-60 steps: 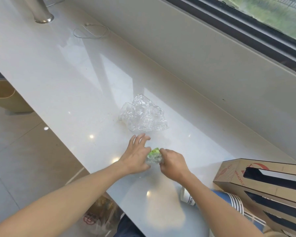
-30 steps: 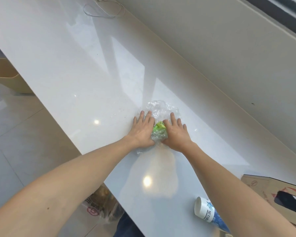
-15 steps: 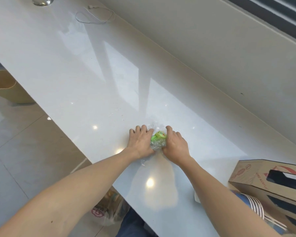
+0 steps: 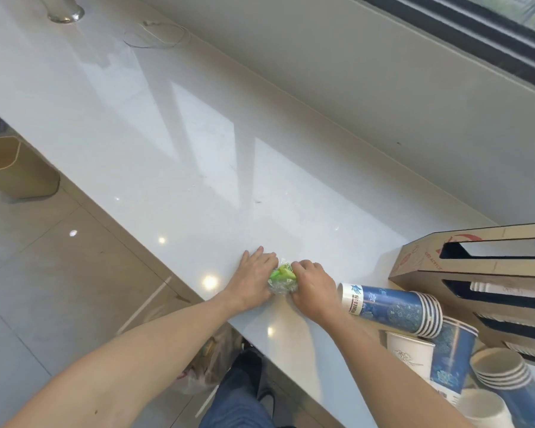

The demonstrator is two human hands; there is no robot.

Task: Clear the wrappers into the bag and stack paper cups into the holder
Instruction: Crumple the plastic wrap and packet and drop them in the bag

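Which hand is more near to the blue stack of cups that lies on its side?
Right. The right hand sits just left of the lying blue cup stack, almost touching its end. The left hand is farther, beyond the wrapper bundle both hands squeeze.

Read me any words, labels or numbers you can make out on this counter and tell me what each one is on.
Brown cardboard cup holder: red print along its end, too blurred to read.
Lying stack of blue patterned paper cups: logo and dark characters on the white band, too small to read.
Crumpled clear and green plastic wrapper between both hands: dark print on the green part, unreadable.
No text reads clearly.
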